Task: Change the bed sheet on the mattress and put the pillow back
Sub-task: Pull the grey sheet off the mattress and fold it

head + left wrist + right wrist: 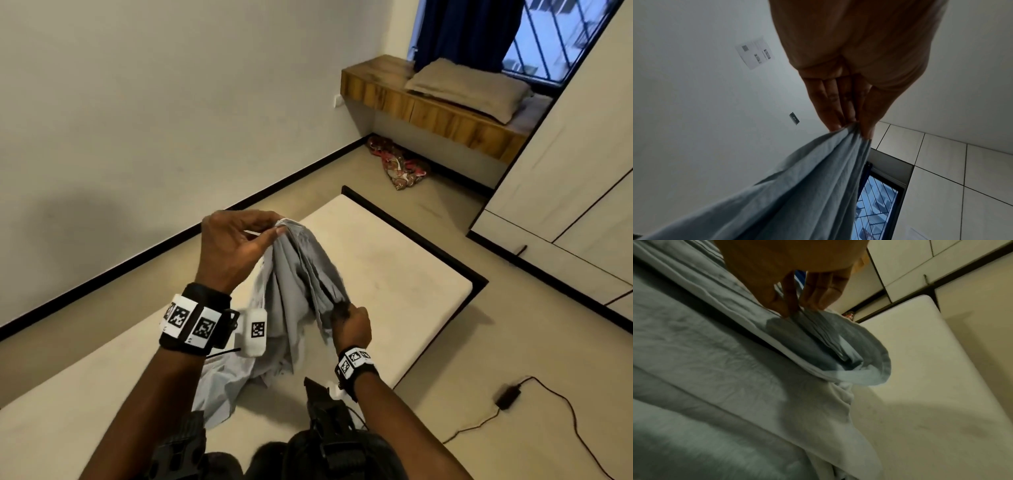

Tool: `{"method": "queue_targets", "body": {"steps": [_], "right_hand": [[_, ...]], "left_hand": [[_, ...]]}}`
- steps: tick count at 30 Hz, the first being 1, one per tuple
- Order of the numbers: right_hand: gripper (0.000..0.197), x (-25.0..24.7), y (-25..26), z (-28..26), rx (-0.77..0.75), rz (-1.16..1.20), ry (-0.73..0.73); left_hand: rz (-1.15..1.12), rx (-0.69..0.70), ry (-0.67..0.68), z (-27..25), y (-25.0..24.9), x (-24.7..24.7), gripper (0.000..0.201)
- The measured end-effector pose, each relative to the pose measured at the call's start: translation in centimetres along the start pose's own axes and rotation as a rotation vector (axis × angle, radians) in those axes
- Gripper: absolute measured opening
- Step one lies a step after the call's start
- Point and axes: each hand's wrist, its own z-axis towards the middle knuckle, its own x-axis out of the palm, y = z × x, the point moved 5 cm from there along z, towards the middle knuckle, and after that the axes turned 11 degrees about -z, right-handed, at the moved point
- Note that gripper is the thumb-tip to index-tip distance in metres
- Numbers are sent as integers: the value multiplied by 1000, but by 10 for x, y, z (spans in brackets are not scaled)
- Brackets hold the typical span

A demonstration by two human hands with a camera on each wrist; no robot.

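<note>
A pale grey-blue bed sheet (291, 291) hangs bunched above the bare cream mattress (394, 260). My left hand (239, 246) pinches its top edge between fingertips and thumb, raised high. In the left wrist view, the left hand (851, 128) holds the sheet (797, 186), which trails down from it. My right hand (349, 322) grips a gathered fold lower down. In the right wrist view, the right hand (797, 308) has its fingers closed on layered folds of the sheet (715, 369), beside the mattress (931, 369). A beige pillow (469, 87) lies on the wooden window bench (428, 109).
A crumpled red patterned cloth (399, 162) lies on the floor under the bench. White wardrobe doors (565, 171) stand at the right. A black adapter with its cable (510, 394) lies on the floor right of the bed. A wall runs along the left.
</note>
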Motion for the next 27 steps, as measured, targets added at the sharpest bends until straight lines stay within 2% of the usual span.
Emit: {"method": "queue_targets", "body": {"steps": [3, 5, 7, 9, 12, 15, 18, 22, 24, 27], "right_hand": [[30, -2, 7, 10, -20, 20, -45], [23, -2, 9, 19, 2, 86, -103], [29, -5, 12, 27, 19, 151, -164], [44, -7, 16, 34, -5, 88, -226], [55, 0, 31, 41, -108, -102, -221], [52, 8, 46, 42, -269, -96, -178], [62, 16, 75, 25, -448, -66, -126], [59, 12, 119, -1, -532, 40, -149], [53, 2, 143, -12, -621, 181, -174], [50, -7, 171, -26, -716, 357, -126]], "left_hand": [[7, 23, -31, 1, -8, -15, 7], [-6, 35, -53, 3, -10, -25, 8], [-4, 53, -67, 4, -12, -36, 6], [-35, 37, -70, 3, -14, -43, 6], [-69, 27, -68, -2, -20, -48, 7], [-86, 15, -106, -3, -19, -54, 10], [-66, -1, -151, -1, -18, -68, 12], [-48, 30, -154, -5, -27, -74, 10], [-42, 22, -160, -8, -28, -74, 10], [-41, 7, -175, -12, -24, -78, 11]]}}
